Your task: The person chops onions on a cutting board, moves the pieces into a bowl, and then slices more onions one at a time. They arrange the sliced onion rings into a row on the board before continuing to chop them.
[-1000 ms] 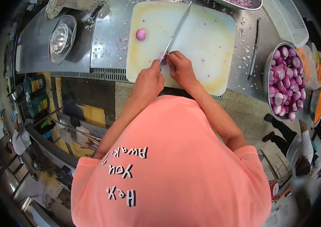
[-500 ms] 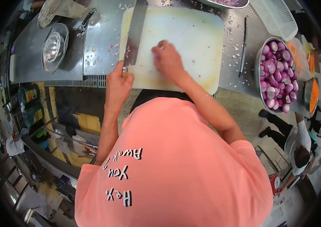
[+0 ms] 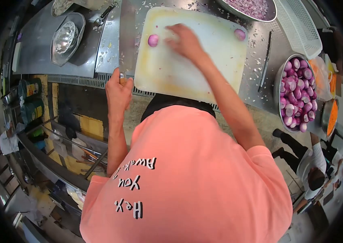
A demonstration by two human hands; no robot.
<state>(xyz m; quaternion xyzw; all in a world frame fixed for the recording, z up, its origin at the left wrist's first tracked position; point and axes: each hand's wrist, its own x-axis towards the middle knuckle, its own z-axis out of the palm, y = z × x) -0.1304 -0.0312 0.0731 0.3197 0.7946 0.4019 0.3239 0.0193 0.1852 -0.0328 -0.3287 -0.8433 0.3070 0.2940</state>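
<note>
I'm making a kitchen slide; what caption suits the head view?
Left hand gripping a brown-handled metal knife; blurred right hand over a white rectangular cutting board, near a rounded purple onion piece.

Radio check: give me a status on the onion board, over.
Left hand gripping knife. Right hand blurred, open above board, near one onion piece. Second onion piece by board's right edge. Nothing seen blocking right hand.
</note>
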